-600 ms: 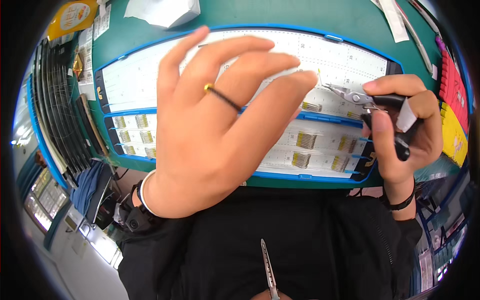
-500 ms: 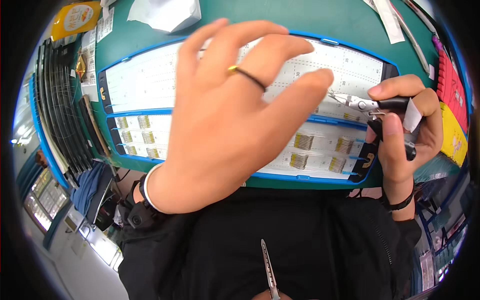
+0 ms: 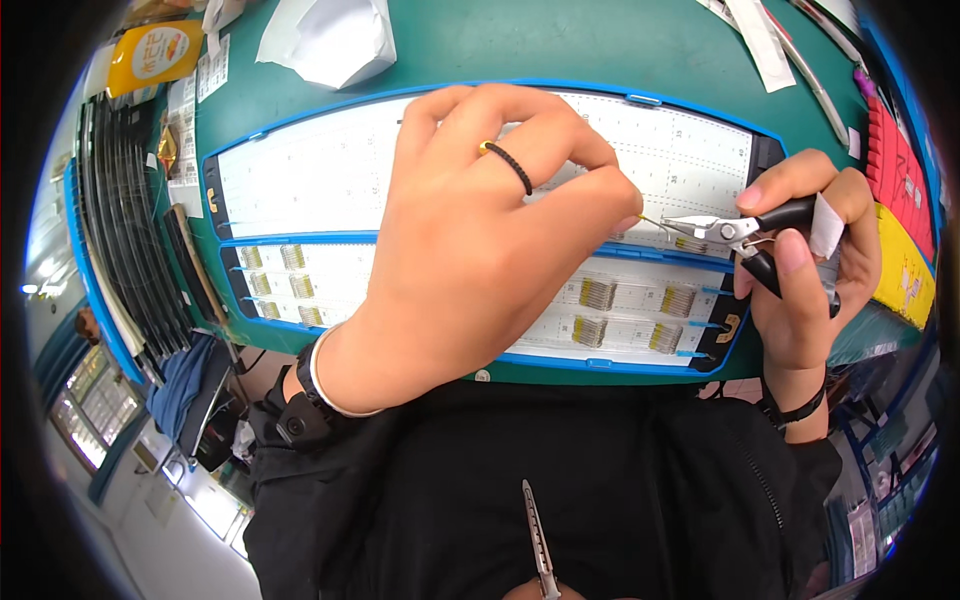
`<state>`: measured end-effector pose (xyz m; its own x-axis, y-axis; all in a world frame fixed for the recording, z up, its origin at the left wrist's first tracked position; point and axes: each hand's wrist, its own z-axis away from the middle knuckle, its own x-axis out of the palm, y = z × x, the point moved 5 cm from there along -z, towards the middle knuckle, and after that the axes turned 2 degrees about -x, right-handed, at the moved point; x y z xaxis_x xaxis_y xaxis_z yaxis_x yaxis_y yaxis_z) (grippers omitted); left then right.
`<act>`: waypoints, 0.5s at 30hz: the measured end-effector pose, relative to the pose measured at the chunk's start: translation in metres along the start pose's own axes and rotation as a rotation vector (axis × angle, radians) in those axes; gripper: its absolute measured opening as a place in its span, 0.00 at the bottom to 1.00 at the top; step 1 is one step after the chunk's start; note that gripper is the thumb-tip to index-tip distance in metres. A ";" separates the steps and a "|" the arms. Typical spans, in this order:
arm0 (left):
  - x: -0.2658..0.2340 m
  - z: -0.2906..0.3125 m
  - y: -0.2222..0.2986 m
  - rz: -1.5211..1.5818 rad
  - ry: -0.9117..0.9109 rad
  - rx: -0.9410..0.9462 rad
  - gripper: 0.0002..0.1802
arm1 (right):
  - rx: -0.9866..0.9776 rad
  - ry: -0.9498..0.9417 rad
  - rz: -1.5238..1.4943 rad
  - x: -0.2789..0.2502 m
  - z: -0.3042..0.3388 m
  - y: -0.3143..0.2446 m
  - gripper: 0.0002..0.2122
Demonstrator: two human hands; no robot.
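Note:
My left hand (image 3: pixel 480 230) is above an open blue-edged case (image 3: pixel 640 98), its thumb and forefinger pinched on a thin wire-like piece (image 3: pixel 652 220) with a yellowish end. That piece reaches to the jaws of small pliers (image 3: pixel 728 230) with black handles. My right hand (image 3: pixel 815 265) has its fingers around those handles, the jaws directed left at my left fingertips. Whether the jaws grip the piece I cannot tell. White ruled panels line the case, and its near half holds several bundles of thin yellow-ended pieces (image 3: pixel 597 294). My left hand hides the middle of the case.
A crumpled white paper (image 3: pixel 330 45) lies on the green mat (image 3: pixel 520 45) beyond the case. At left stand a yellow packet (image 3: pixel 155 55) and a row of black strips (image 3: pixel 115 220). On the right are a pen (image 3: pixel 820 95), a red ridged object (image 3: pixel 897 160) and a yellow one (image 3: pixel 905 265).
My left thumb and forefinger, apart before, have come down and closed on the thin piece by the plier jaws. My right hand stays nearly in place with the pliers.

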<state>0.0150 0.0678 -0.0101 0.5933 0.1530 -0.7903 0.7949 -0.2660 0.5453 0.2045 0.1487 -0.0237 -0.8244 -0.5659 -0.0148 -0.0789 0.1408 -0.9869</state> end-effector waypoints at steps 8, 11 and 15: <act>0.000 0.002 0.001 0.034 0.027 0.000 0.11 | 0.043 0.018 -0.112 -0.003 -0.001 -0.001 0.12; -0.002 0.003 0.001 -0.015 0.064 0.033 0.11 | 0.053 0.017 -0.108 -0.001 -0.001 -0.001 0.12; -0.002 0.004 0.002 -0.068 0.099 0.058 0.12 | 0.026 -0.022 -0.051 -0.004 -0.001 0.002 0.11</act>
<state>0.0147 0.0634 -0.0085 0.5499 0.2649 -0.7921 0.8269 -0.3060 0.4718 0.2070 0.1525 -0.0253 -0.8072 -0.5893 0.0320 -0.1053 0.0904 -0.9903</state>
